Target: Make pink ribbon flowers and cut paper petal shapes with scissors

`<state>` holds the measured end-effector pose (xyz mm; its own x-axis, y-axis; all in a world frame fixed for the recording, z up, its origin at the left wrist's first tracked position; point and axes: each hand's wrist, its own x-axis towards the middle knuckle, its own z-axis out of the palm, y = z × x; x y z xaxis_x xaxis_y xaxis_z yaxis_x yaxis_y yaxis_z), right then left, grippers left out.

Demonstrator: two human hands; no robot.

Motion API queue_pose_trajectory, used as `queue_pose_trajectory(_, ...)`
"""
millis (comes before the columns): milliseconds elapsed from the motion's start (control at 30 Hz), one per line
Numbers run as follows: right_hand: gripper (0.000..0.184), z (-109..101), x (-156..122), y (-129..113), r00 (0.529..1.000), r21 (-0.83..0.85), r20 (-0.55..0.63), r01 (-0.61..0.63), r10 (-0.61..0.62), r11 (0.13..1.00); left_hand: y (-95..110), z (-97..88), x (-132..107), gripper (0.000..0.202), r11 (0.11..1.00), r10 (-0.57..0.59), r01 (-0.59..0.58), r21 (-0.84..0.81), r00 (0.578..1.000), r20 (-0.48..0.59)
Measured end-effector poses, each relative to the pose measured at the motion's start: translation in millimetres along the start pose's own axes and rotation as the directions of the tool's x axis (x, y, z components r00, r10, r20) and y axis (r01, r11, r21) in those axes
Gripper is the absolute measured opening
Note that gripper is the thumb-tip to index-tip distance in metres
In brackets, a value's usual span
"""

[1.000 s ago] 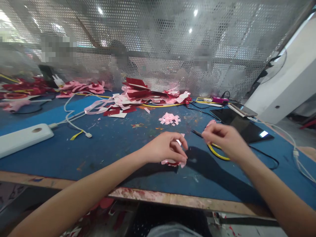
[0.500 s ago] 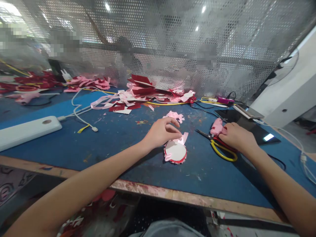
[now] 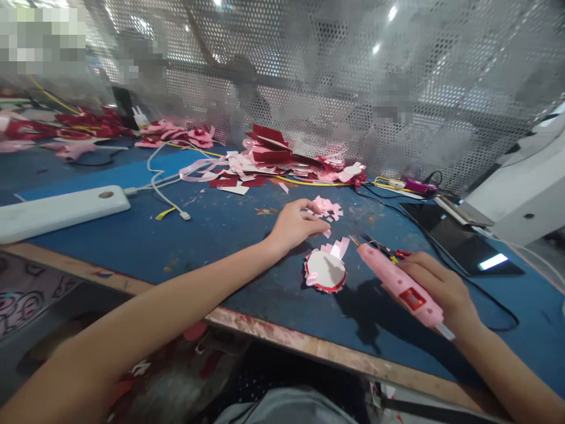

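My right hand [image 3: 441, 288] is wrapped round a pink glue gun [image 3: 397, 285] whose nozzle points left toward a round white paper disc [image 3: 325, 270] with a red rim and pink petals. The disc lies flat on the blue table [image 3: 220, 235]. My left hand [image 3: 296, 222] hovers just behind the disc, its fingers loosely curled and apart, reaching toward a small heap of pink paper petals [image 3: 329, 207]. Nothing shows in the left hand.
Scissors with yellow and red handles [image 3: 388, 252] lie behind the glue gun. A dark tablet [image 3: 459, 244] and cables sit at the right, a white power strip [image 3: 57, 209] at the left. Red and pink paper scraps [image 3: 273, 162] pile at the back before a perforated screen.
My right hand has lifted the pink glue gun from beside the scissors and brought it toward the disc. My left hand has moved off the disc toward the pink petals.
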<state>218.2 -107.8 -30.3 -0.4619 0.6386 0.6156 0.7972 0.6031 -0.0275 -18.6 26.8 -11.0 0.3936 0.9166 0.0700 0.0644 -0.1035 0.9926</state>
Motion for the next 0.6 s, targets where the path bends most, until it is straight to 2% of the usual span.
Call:
queue_pose_trajectory(133, 0.013, 4.6, 1.6, -4.6, 0.999, -0.020, 0.028, -0.032, 0.033, 0.999, 2.2, 2.7, -2.8, 0.027, 1.000, -0.024, 0.024, 0.009, 1.000, 0.010)
queue_pose_trajectory(267, 0.020, 8.0, 3.9, -7.5, 0.999, -0.088, 0.046, -0.025, 0.029, 0.996, 4.8, 5.7, -5.8, 0.026, 0.999, -0.033, 0.032, 0.021, 0.999, 0.006)
queue_pose_trajectory(433, 0.022, 8.4, 11.1, -12.6, 0.998, -0.200, 0.017, 0.058, -0.056, 0.978, 4.7, 9.4, -7.5, 0.025, 0.997, -0.071, 0.071, -0.042, 0.997, 0.018)
queue_pose_trajectory(600, 0.020, 5.8, 14.4, -13.6, 0.989, -0.287, -0.001, 0.140, -0.147, 0.948, 5.5, 11.5, -7.8, 0.027, 0.970, -0.189, 0.190, -0.149, 0.982, 0.026)
